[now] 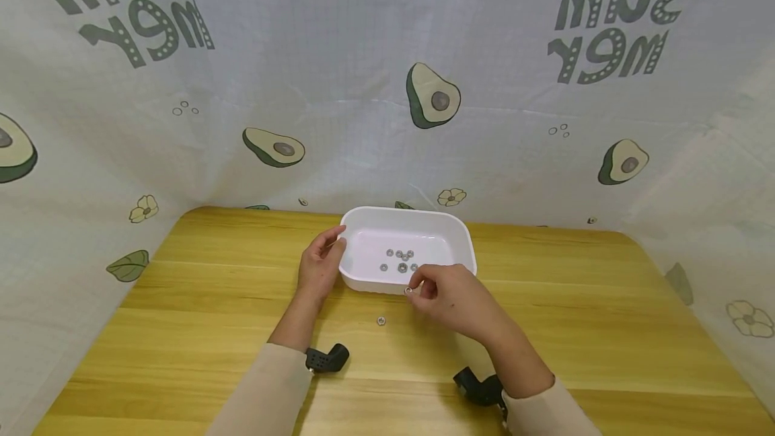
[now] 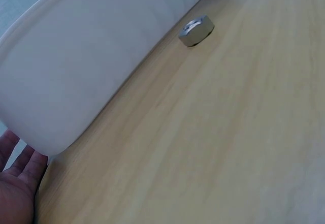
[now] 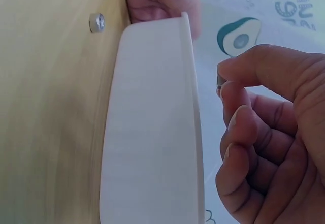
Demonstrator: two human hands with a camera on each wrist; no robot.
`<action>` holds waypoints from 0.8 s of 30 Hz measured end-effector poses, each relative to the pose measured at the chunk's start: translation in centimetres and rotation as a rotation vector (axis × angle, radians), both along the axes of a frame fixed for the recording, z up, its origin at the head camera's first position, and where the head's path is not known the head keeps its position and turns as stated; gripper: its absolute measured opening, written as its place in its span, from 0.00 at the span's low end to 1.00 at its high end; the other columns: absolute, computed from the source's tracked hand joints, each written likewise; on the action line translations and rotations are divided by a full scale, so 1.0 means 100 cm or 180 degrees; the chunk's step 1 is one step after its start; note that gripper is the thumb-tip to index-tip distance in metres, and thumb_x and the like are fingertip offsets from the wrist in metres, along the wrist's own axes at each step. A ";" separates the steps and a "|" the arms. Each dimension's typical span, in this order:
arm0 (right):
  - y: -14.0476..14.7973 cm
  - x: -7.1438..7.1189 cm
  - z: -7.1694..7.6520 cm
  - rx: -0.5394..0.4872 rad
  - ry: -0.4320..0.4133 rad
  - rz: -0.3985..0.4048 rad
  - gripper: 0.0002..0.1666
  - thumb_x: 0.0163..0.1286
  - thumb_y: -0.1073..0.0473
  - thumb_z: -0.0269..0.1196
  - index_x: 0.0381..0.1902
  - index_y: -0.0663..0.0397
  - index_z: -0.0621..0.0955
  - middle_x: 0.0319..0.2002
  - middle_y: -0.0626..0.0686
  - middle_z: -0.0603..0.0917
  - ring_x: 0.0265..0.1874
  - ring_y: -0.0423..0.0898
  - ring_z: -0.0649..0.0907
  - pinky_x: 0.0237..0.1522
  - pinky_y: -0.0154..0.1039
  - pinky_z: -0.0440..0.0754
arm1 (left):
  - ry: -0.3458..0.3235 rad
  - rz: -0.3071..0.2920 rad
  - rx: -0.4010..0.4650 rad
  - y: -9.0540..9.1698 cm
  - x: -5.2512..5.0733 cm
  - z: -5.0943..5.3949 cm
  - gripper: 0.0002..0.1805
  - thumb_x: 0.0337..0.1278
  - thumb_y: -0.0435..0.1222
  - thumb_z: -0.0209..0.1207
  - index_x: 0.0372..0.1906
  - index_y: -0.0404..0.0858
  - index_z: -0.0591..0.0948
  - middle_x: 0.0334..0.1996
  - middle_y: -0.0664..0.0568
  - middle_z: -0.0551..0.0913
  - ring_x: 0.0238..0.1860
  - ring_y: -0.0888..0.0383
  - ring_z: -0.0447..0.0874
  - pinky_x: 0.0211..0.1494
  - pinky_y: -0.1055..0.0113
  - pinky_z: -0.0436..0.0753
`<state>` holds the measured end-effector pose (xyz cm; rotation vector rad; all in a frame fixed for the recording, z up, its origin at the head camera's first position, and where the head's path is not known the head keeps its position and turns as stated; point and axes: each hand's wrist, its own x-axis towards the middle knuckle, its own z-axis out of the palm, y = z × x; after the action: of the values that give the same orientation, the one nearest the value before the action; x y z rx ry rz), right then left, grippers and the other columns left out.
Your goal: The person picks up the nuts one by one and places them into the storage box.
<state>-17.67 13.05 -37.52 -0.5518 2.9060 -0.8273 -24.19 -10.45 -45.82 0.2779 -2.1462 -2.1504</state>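
Note:
A white plastic box (image 1: pixel 363 282) with rounded corners holds several metal hex nuts (image 1: pixel 402 267), one of them larger than the others. My left hand (image 1: pixel 320 264) rests against the box's left end, its fingers fairly straight along the wall in the left wrist view. Between thumb and forefinger my right hand (image 1: pixel 454 298) pinches a small hex nut (image 3: pixel 220 79). That nut is just above the near rim in the head view; the right wrist view shows the other fingers curled underneath. Another hex nut (image 2: pixel 196 31) lies on the table before the box.
The wood-grain table (image 1: pixel 575 308) extends to both sides of the box. A pale printed cloth (image 1: pixel 363 106) hangs behind it and along the sides. Black wrist cameras (image 1: pixel 327 359) are worn on both forearms, low over the table.

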 end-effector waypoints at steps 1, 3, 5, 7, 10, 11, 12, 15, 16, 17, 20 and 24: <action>0.001 -0.001 0.001 0.0003 -0.0009 -0.0044 0.04 0.64 0.56 0.71 0.32 0.46 0.84 0.21 0.41 0.78 0.20 0.38 0.75 0.24 0.32 0.75 | 0.0000 0.0004 0.0013 0.000 0.000 0.000 0.19 0.70 0.44 0.58 0.62 0.47 0.82 0.69 0.48 0.76 0.69 0.47 0.76 0.71 0.51 0.78; 0.003 -0.003 0.004 0.0015 -0.0015 -0.0102 0.04 0.65 0.55 0.70 0.33 0.46 0.85 0.21 0.41 0.78 0.20 0.39 0.75 0.24 0.32 0.74 | -0.0007 0.0020 0.0036 0.000 0.000 -0.001 0.19 0.70 0.44 0.58 0.62 0.47 0.83 0.69 0.49 0.77 0.68 0.47 0.76 0.71 0.51 0.78; 0.005 -0.005 0.005 0.0041 -0.0006 -0.0144 0.04 0.65 0.55 0.70 0.33 0.46 0.85 0.21 0.42 0.78 0.20 0.39 0.74 0.24 0.32 0.74 | -0.0008 0.0023 0.0057 0.001 0.001 -0.001 0.19 0.69 0.43 0.58 0.62 0.47 0.83 0.69 0.49 0.77 0.68 0.47 0.76 0.71 0.51 0.78; 0.007 -0.008 0.007 0.0056 -0.0003 -0.0177 0.04 0.65 0.55 0.70 0.34 0.46 0.85 0.21 0.42 0.78 0.20 0.40 0.74 0.24 0.33 0.74 | 0.0004 0.0012 0.0051 0.001 0.001 0.000 0.19 0.70 0.43 0.58 0.62 0.47 0.83 0.69 0.48 0.76 0.68 0.46 0.76 0.71 0.51 0.78; 0.010 -0.014 0.008 0.0082 0.0030 -0.0189 0.04 0.65 0.55 0.70 0.34 0.47 0.85 0.21 0.43 0.78 0.20 0.40 0.74 0.24 0.33 0.73 | 0.0000 0.0009 0.0036 0.002 0.001 0.001 0.19 0.70 0.44 0.58 0.62 0.47 0.82 0.68 0.49 0.77 0.68 0.47 0.76 0.71 0.52 0.78; 0.011 -0.016 0.009 0.0087 0.0046 -0.0179 0.04 0.65 0.55 0.70 0.34 0.48 0.85 0.21 0.43 0.78 0.20 0.40 0.74 0.24 0.33 0.73 | 0.0004 0.0011 0.0036 0.002 0.001 0.001 0.19 0.70 0.44 0.58 0.62 0.47 0.82 0.68 0.49 0.77 0.68 0.47 0.76 0.71 0.52 0.78; 0.011 -0.018 0.009 0.0098 0.0070 -0.0168 0.04 0.65 0.55 0.70 0.34 0.48 0.85 0.21 0.44 0.78 0.20 0.40 0.73 0.24 0.33 0.73 | 0.0009 0.0016 0.0029 0.002 0.001 0.001 0.19 0.70 0.44 0.58 0.62 0.47 0.83 0.68 0.49 0.77 0.68 0.47 0.76 0.71 0.52 0.78; 0.013 -0.027 0.008 0.0148 0.0158 -0.0110 0.05 0.65 0.56 0.70 0.34 0.49 0.85 0.21 0.44 0.78 0.20 0.40 0.73 0.25 0.34 0.72 | 0.0070 0.0040 0.0024 0.002 0.001 0.001 0.19 0.70 0.42 0.58 0.62 0.46 0.83 0.68 0.48 0.77 0.68 0.47 0.77 0.71 0.52 0.78; 0.013 -0.030 0.008 0.0159 0.0176 -0.0089 0.05 0.65 0.56 0.69 0.34 0.50 0.85 0.21 0.44 0.78 0.20 0.40 0.73 0.25 0.34 0.73 | 0.0104 0.0048 0.0016 0.002 0.001 0.001 0.19 0.70 0.41 0.58 0.62 0.44 0.83 0.68 0.47 0.77 0.68 0.46 0.77 0.71 0.52 0.78; 0.013 -0.033 0.007 0.0178 0.0188 -0.0072 0.04 0.65 0.56 0.69 0.34 0.49 0.85 0.21 0.44 0.78 0.20 0.40 0.73 0.26 0.34 0.73 | 0.0135 0.0056 0.0006 0.003 0.001 0.001 0.19 0.70 0.41 0.58 0.62 0.43 0.83 0.68 0.46 0.77 0.68 0.46 0.77 0.71 0.51 0.78; 0.012 -0.043 0.003 0.0207 0.0177 -0.0016 0.04 0.65 0.55 0.68 0.34 0.49 0.85 0.22 0.44 0.79 0.21 0.40 0.74 0.28 0.35 0.73 | 0.0177 0.0070 -0.0007 0.003 0.001 0.000 0.19 0.70 0.40 0.58 0.62 0.42 0.83 0.69 0.45 0.77 0.68 0.45 0.77 0.71 0.51 0.78; 0.007 -0.058 -0.002 0.0229 0.0094 0.0008 0.05 0.65 0.55 0.68 0.33 0.49 0.85 0.22 0.45 0.80 0.22 0.42 0.74 0.28 0.35 0.73 | 0.0123 0.0057 0.0002 0.001 0.001 0.001 0.19 0.71 0.41 0.58 0.62 0.44 0.82 0.69 0.46 0.76 0.68 0.46 0.77 0.71 0.50 0.78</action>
<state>-23.51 13.79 -37.70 -0.5660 2.9473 -0.7170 -24.05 -10.30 -45.70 0.2527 -2.1143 -2.1291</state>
